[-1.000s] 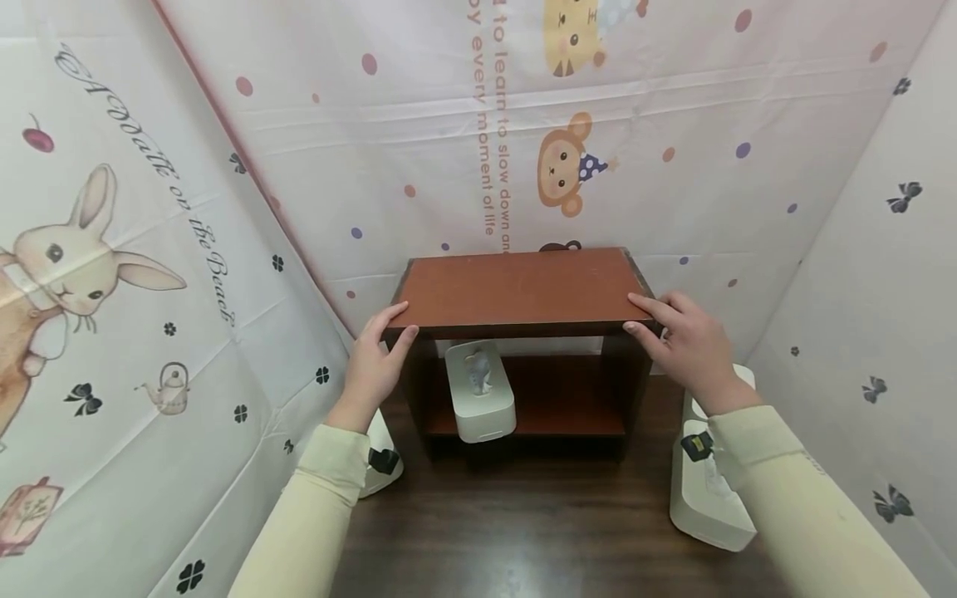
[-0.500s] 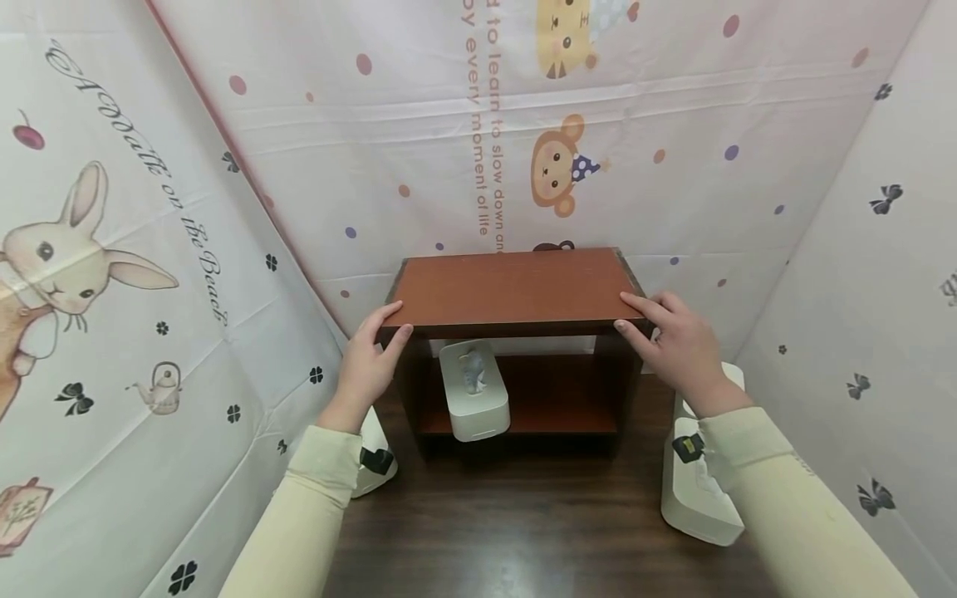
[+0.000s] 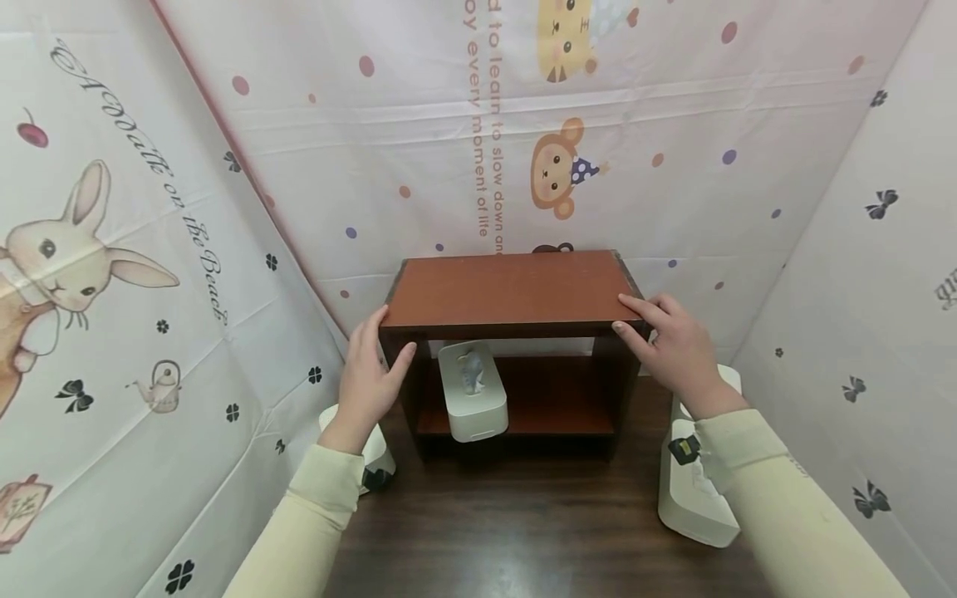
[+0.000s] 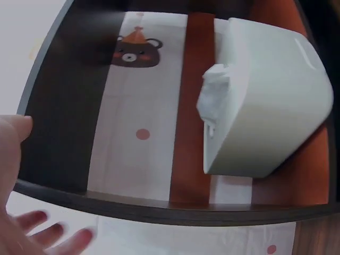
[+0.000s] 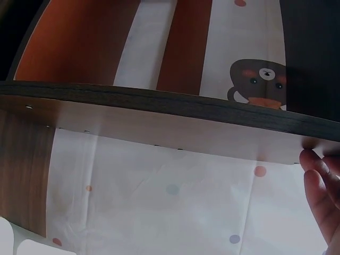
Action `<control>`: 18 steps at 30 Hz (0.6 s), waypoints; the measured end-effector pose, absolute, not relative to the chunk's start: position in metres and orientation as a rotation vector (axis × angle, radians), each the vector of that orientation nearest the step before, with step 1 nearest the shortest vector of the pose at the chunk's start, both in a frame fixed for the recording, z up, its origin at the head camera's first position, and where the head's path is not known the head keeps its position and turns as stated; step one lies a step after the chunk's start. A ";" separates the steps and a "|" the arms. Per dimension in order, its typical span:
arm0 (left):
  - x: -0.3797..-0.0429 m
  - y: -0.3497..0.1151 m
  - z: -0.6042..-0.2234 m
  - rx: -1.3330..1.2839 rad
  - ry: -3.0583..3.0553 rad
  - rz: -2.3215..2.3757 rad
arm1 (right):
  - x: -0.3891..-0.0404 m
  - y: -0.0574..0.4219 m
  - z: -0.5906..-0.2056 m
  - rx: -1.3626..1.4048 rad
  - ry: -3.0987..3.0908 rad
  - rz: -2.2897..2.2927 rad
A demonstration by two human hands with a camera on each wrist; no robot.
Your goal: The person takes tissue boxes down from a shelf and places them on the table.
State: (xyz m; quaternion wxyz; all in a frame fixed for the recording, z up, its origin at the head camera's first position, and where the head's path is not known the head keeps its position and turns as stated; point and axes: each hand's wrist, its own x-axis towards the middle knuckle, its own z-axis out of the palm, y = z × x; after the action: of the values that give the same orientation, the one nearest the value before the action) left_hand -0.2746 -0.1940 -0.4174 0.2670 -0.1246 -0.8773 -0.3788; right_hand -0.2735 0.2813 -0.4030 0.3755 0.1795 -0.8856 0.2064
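Note:
A small shelf unit [image 3: 501, 291] with a red-brown top and dark edges stands against the patterned cloth, seen in the head view. On its lower board sits a white tissue box [image 3: 478, 415], jutting past the front, a tissue [image 4: 215, 95] poking from its opening. My left hand [image 3: 368, 386] is at the unit's front left corner, fingers extended and thumb apart; in the left wrist view several fingers lie off the side panel. At the front right corner my right hand [image 3: 679, 353] holds the unit, index finger on top, thumb at the front edge, other fingers against the side.
Another white box [image 3: 379, 457] stands on the dark wood floor [image 3: 516, 531] behind my left wrist. To the right, a white tissue box [image 3: 691, 507] and a further white box [image 3: 729, 378] are partly hidden by my right arm. Printed cloth surrounds the floor.
My left hand has loosened from the unit's corner, its fingers drawing off the top and spreading from the thumb. My right hand keeps its place. The view has shifted slightly.

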 end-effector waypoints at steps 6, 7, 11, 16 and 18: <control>-0.268 -0.185 -0.432 -0.367 -2.106 -0.851 | -0.273 0.282 -0.404 0.454 -2.268 0.527; -0.267 -0.183 -0.434 -0.386 -2.085 -0.820 | -0.273 0.282 -0.404 0.453 -2.268 0.530; -0.261 -0.177 -0.441 -0.464 -2.096 -0.733 | -0.272 0.282 -0.404 0.448 -2.270 0.527; -0.257 -0.168 -0.453 -0.504 -2.167 -0.741 | -0.273 0.281 -0.404 0.448 -2.261 0.517; -0.256 -0.165 -0.460 -0.508 -2.196 -0.755 | -0.274 0.280 -0.405 0.451 -2.258 0.519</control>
State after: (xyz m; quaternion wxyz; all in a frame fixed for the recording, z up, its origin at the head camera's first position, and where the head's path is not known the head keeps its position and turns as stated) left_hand -0.2559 -0.1647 -0.4604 0.3728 -0.1984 -0.8572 -0.2947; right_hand -0.2744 0.2803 -0.4050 0.3809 0.1768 -0.8845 0.2033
